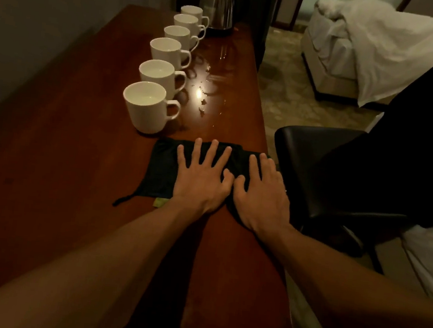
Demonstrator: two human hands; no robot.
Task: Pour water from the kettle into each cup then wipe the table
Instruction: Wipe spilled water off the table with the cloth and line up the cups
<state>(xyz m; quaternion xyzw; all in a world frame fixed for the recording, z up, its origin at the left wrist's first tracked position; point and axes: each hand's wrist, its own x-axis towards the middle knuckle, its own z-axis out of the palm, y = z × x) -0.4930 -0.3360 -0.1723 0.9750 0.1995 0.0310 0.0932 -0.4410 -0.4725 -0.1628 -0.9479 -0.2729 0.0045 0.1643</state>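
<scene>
Both hands lie flat, palms down, fingers straight and spread, on a dark cloth [161, 168] at the near right part of the wooden bench [63, 161]. The left hand [203, 181] presses the cloth's middle. The right hand [263, 195] presses its right end by the bench edge, and the thumbs nearly touch. The cloth looks black, laid as a rough rectangle, with a thin cord trailing from its near left corner and a small green tag at its near edge.

Beyond it, spilled water [213, 83] glistens in a puddle and scattered drops. Six white cups [168, 52] stand in a line left of the puddle, handles to the right, and the nearer ones show water inside. The steel kettle [218, 3] stands at the far end, just beside the last cups. A black chair [329, 170] stands right of the bench.
</scene>
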